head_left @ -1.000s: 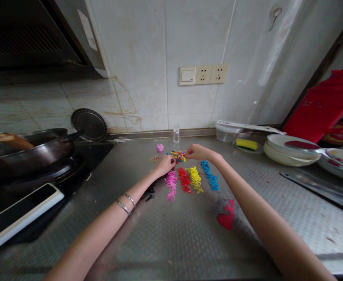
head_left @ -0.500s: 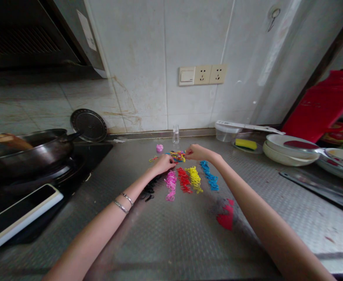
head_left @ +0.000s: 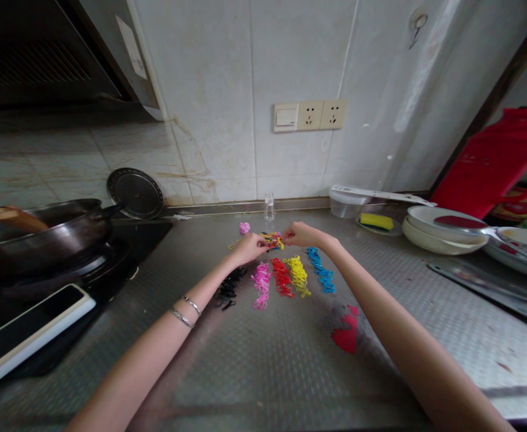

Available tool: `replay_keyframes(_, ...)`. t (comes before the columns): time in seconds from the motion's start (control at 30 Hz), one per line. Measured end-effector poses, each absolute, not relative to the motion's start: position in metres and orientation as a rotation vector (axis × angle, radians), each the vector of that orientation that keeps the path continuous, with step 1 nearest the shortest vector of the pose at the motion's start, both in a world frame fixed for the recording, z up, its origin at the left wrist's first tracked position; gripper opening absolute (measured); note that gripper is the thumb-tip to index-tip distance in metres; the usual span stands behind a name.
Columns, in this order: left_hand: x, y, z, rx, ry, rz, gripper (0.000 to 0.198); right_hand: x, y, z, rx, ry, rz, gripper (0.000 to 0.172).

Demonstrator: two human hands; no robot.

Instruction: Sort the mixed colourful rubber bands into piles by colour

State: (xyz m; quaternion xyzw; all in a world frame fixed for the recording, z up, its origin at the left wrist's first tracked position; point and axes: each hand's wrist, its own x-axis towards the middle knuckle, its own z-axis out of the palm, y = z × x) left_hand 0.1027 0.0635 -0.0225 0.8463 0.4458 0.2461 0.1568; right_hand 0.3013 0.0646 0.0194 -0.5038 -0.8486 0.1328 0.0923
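A small pile of mixed-colour rubber bands lies on the metal counter between my hands. At its left edge my left hand has thumb and fingers pinched together. My right hand reaches the pile from the right, fingertips also closed. Whatever is in either pinch is too small to make out. Nearer to me are separate rows of black bands, partly behind my left wrist, pink bands, red bands, yellow bands and blue bands.
Behind the pile stand a small clear bottle and a pink lump. A pan sits on the stove at left. To the right are a yellow sponge, bowls, a knife-like blade and a red flask.
My left hand has shifted slightly left and away from me, from the pile's near side to its left edge. More of the black row shows. My right hand has barely moved.
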Motion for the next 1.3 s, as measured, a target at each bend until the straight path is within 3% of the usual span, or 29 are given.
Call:
replay_keyframes(0.47, 0.102, 0.067, -0.015, 2.324, 1.035, 0.66, 0.027, 0.297, 0.063, 0.015, -1.223, -2.562, 0.737, 0.024)
replay_keyframes(0.67, 0.104, 0.063, -0.014, 2.339, 0.979, 0.579, 0.022, 0.305, 0.063, 0.023, -1.376, -2.5, 0.686, 0.024)
replay_keyframes(0.93, 0.108, 0.057, -0.018, 2.371, 0.964, 0.411, 0.026, 0.306, 0.054, 0.031, -1.508, -2.516, 0.956, 0.021)
replay_keyframes(1.2, 0.089, 0.07, -0.01, 2.144, 1.03, 0.692, 0.029, 0.298, 0.057, 0.015, -1.45, -2.612, 1.121, 0.02)
replay_keyframes(1.3, 0.078, 0.076, -0.009, 2.049, 1.12, 0.854, 0.031, 0.3, 0.063, 0.012, -1.431, -2.591, 0.928, 0.022)
